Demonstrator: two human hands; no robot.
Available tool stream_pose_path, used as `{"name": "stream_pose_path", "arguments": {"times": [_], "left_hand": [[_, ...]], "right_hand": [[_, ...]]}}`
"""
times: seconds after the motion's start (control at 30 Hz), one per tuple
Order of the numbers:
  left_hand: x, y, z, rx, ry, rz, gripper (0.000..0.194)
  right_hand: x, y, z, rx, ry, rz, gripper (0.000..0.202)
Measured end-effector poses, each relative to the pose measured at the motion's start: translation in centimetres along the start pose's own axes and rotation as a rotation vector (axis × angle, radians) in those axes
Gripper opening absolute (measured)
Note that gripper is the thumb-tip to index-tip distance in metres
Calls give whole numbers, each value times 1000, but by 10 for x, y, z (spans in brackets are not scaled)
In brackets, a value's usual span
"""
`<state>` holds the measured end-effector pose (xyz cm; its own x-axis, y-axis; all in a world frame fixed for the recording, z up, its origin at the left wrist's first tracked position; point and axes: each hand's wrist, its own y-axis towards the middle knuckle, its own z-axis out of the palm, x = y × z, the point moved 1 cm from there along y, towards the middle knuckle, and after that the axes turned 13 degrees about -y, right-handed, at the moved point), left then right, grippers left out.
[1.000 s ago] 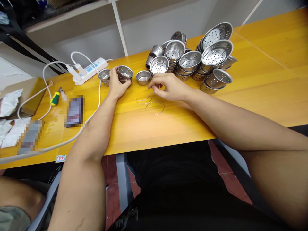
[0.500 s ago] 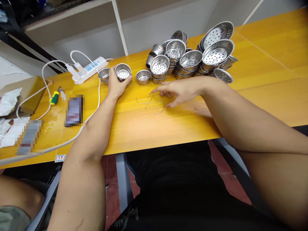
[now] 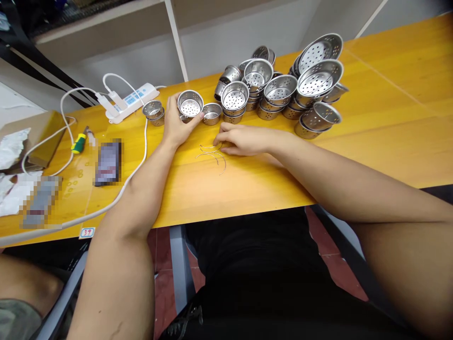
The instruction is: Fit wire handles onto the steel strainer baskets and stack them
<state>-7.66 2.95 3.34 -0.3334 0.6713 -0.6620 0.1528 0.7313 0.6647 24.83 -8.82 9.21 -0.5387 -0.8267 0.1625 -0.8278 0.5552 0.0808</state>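
Observation:
My left hand (image 3: 179, 123) is wrapped round a perforated metal cup (image 3: 190, 103), thumb on its near right side and fingers at its left. The cup's open mouth tilts toward me. Another small metal cup (image 3: 212, 114) stands just right of my thumb. A pair of nested cups (image 3: 154, 112) is left of my fingers. My right hand (image 3: 238, 138) is low over the table, fingers bent and closed at the ends of several thin curved wires (image 3: 211, 153). The wires lie crossed on the wood; how many my fingertips pinch is hidden.
Several stacks of perforated metal cups (image 3: 279, 89) stand along the back right. At the left are a power strip (image 3: 132, 101), a white cable (image 3: 122, 191), a green and yellow screwdriver (image 3: 79, 143) and blurred phones (image 3: 108, 163). Another person's leg (image 3: 30, 283) shows lower left.
My left hand has moved right with its cup, away from the nested pair. My right hand has slid left and its fingers have closed in, with some wires shifted left.

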Motion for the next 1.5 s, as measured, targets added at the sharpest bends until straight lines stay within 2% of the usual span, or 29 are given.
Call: {"name": "stream_pose_path", "arguments": {"times": [0.07, 0.13, 0.33, 0.43, 0.53, 0.63, 0.77, 0.83, 1.03, 1.17, 1.3, 1.5], "left_hand": [[1, 0, -1, 12, 6, 5, 116], [1, 0, -1, 21, 10, 6, 116], [-9, -1, 2, 41, 0, 16, 116], [-22, -1, 5, 25, -7, 9, 115], [-34, 0, 5, -6, -10, -11, 113], [-44, 2, 4, -28, -26, -25, 117], [-51, 3, 7, -41, -46, -39, 117], [-51, 3, 11, -42, -53, -35, 116], [-53, -3, 22, 25, -137, -61, 119], [-57, -5, 26, 88, -134, -30, 123], [-59, -8, 35, 115, -107, -2, 116], [-56, -10, 47, 110, -107, 4, 98]], "right_hand": [[5, 3, -3, -7, 19, 30, 20], [11, 4, -7, 23, 12, 70, 12], [28, 0, -24, 178, -184, 178, 8], [30, -1, -29, 199, -182, 181, 7], [24, -1, -29, 105, -56, 168, 15], [14, -1, -25, -52, 72, 117, 22], [5, -3, -21, -241, 145, 63, 11], [5, -4, -21, -304, 185, 95, 19], [10, -8, -23, -407, 318, 186, 40], [10, -12, -25, -441, 288, 277, 61], [8, -14, -27, -480, 252, 400, 80], [4, -14, -26, -564, 195, 466, 81]]}}
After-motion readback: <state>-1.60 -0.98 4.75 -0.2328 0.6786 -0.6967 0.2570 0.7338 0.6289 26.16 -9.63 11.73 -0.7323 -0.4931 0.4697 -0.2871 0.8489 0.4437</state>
